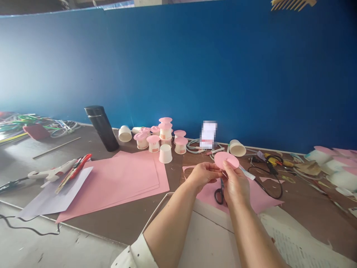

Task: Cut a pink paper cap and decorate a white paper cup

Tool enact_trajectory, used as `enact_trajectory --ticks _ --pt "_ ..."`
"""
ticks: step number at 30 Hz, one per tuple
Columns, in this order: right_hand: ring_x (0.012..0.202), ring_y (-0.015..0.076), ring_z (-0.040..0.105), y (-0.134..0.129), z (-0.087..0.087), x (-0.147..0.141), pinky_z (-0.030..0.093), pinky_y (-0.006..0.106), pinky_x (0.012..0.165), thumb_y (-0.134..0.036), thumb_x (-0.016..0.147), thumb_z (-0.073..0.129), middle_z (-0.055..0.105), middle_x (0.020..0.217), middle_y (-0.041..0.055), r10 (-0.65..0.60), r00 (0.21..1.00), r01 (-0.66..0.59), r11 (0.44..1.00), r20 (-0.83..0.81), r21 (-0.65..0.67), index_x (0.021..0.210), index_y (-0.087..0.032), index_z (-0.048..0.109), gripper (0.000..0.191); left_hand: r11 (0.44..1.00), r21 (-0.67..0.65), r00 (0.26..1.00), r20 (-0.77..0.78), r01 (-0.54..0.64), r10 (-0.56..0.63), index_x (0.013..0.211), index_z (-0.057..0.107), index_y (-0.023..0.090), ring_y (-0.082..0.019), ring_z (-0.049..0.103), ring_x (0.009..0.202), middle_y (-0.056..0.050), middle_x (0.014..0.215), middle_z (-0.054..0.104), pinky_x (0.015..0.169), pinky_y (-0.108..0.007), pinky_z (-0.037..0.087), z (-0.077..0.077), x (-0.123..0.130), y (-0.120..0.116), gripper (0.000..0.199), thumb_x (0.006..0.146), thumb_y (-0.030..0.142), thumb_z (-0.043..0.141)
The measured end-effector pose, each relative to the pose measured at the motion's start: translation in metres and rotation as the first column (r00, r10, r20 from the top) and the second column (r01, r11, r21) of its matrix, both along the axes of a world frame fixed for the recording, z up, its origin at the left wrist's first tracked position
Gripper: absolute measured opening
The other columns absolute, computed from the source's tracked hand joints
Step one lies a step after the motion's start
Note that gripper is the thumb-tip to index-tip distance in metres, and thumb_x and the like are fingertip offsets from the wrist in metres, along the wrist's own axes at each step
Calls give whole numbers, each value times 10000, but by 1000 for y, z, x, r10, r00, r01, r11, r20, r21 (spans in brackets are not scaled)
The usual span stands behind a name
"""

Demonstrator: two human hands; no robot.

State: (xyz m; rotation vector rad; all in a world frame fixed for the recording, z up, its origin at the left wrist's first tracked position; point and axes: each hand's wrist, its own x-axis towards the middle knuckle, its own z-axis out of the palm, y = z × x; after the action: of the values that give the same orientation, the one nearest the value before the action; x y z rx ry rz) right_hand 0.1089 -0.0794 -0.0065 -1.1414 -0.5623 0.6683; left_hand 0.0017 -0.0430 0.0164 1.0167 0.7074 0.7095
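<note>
A round pink paper disc point(223, 159) is pinched in my right hand point(237, 186), its thumb lying on the face. My left hand point(205, 176) has its fingers pressed together at the disc's lower edge, close to the right fingertips; whatever they pinch is hidden. Black-handled scissors point(219, 196) show just below and between the hands, over a pink paper sheet point(206, 191) with a round cut-out at its left. Beyond them stand several white paper cups topped with pink discs point(153, 140), and a plain upturned cup point(166, 154).
Pink sheets point(125, 171) lie left, with a white sheet point(60, 197), a red utility knife point(74, 172) and a glue gun point(52, 174) near them. A black bottle point(102, 128) stands by the blue partition point(167, 67). Cables point(275, 167) and more cups point(343, 171) are at right.
</note>
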Motion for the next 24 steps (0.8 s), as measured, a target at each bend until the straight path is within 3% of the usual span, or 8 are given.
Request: enact_trajectory --ticks 12,17,24 --pt "806 172 647 0 4 -6 514 252 664 -436 642 745 701 900 49 -30 1000 30 999 -6 -15 964 -182 704 412 996 -80 994 97 -44 52 762 662 126 -88 537 693 -40 760 614 730 -266 415 -5 7 -1 415 462 339 855" --pt "763 192 645 1 2 -3 499 272 639 -483 621 736 700 808 57 -78 992 80 997 100 -17 953 -151 705 471 995 -83 990 122 -61 71 718 631 114 -81 502 656 -27 709 582 677 -250 393 -6 10 -3 441 445 381 851" --pt "800 212 643 -1 1 -3 496 294 686 -531 626 702 705 829 69 -104 971 117 992 213 -50 976 -148 707 519 993 -79 984 148 -92 103 705 606 116 -80 492 638 -28 697 579 642 -242 380 -8 11 -3 481 449 454 833"
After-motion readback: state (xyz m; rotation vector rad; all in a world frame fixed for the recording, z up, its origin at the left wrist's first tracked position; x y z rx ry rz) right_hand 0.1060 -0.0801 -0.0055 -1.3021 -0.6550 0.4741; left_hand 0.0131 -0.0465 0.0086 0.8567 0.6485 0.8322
